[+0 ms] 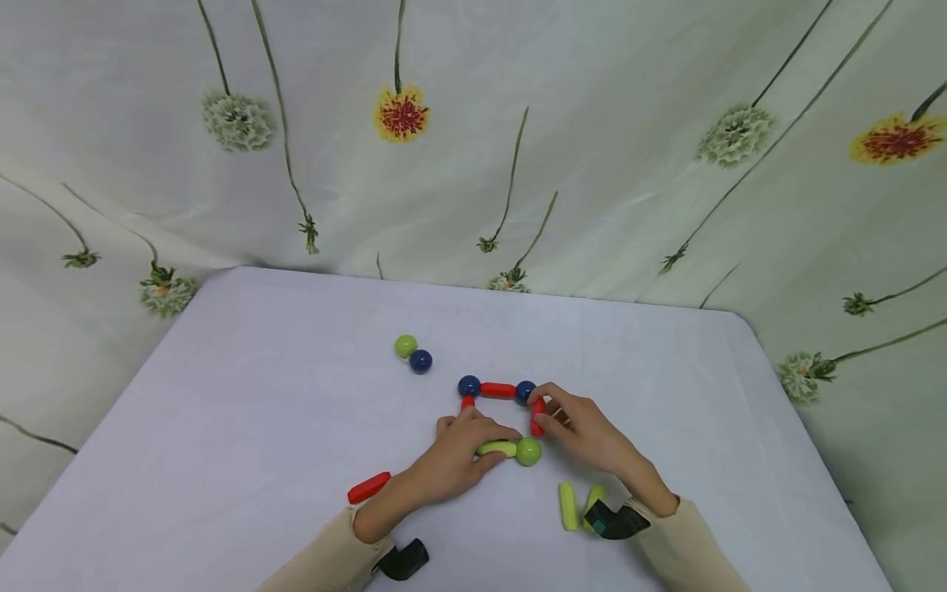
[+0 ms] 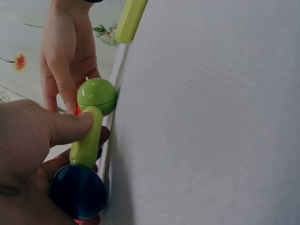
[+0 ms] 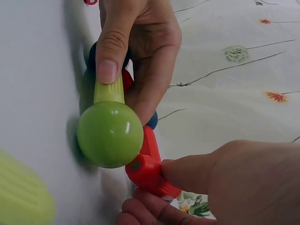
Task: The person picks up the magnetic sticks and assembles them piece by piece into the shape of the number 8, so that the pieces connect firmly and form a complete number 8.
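My left hand (image 1: 459, 456) grips a yellow-green ribbed rod (image 2: 86, 140) between thumb and fingers. At one end of that rod sits a green ball (image 1: 528, 451); at the other, a dark blue ball (image 2: 78, 192), hidden under the hand in the head view. My right hand (image 1: 584, 427) pinches a red rod (image 1: 538, 418), whose near end stands close beside the green ball. Its far end reaches toward a blue ball (image 1: 525, 392). From there a red rod (image 1: 498, 390) runs left to another blue ball (image 1: 469, 386), where a further red rod (image 1: 467, 403) goes toward my left hand.
Behind the frame, to the left, a loose green ball (image 1: 405, 345) and blue ball (image 1: 421, 362) lie side by side. A red rod (image 1: 368, 487) lies by my left forearm. Two yellow-green rods (image 1: 569, 506) lie near my right wrist. Flowered cloth (image 1: 444, 189) hangs behind the table.
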The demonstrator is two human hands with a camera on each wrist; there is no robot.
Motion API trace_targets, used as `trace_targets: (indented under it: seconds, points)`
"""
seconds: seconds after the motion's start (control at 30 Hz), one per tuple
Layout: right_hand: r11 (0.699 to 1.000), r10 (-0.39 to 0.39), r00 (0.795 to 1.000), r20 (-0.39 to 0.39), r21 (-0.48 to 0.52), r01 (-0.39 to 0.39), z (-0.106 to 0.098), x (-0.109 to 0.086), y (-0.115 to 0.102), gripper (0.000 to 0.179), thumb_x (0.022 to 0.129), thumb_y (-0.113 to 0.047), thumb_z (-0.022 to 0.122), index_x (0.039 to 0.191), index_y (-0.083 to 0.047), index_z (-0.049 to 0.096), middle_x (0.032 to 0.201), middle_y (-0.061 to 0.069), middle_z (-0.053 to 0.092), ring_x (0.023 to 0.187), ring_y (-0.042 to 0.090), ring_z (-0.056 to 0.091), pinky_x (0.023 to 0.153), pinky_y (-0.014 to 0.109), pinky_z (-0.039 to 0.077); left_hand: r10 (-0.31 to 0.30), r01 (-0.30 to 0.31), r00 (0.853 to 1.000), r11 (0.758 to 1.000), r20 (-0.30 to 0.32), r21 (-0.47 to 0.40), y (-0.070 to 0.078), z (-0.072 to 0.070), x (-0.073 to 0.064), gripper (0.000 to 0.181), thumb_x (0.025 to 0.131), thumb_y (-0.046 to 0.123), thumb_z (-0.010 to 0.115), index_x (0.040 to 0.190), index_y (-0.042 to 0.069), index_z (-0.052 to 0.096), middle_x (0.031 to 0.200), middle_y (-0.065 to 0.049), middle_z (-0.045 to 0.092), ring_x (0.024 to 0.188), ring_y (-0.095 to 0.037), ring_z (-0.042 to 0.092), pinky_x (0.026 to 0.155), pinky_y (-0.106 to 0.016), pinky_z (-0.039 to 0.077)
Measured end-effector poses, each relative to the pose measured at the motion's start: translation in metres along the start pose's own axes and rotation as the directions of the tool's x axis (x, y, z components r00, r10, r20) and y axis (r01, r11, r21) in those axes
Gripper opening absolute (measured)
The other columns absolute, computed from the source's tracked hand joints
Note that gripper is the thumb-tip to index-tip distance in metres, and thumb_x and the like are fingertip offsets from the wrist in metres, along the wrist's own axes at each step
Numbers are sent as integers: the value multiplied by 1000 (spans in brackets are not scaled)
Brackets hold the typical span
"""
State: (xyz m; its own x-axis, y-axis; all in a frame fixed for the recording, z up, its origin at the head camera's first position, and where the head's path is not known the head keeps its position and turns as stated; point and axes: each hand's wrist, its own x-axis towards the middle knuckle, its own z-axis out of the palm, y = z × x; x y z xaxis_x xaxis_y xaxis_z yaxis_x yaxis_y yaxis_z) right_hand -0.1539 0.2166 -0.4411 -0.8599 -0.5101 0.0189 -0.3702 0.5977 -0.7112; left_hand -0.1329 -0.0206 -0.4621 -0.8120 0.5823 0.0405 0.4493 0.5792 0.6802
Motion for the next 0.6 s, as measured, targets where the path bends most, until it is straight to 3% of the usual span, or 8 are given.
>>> trace_targets:
  seconds: [0.23,0.6]
  points:
    - [999,39,999,27,-5,-39,8,2,0,19,102,-12,55,120,-11,59,92,0,67,80,11,62,74,25,52,13,-13,1000,1000,1,-18,-1,0,-2,35,93,16,71,127,23,69,111,7,71,107,-12,46,86,-47,29]
    - [1000,2,999,52,8,-2,11,4,-1,24,101,-8,54,124,-9,61,101,2,68,85,11,61,79,26,52,18,-18,1000,1000,8,-24,1,-2,-3,35,93,14,71,127,21,69,111,5,71,108,-13,45,86,-47,28]
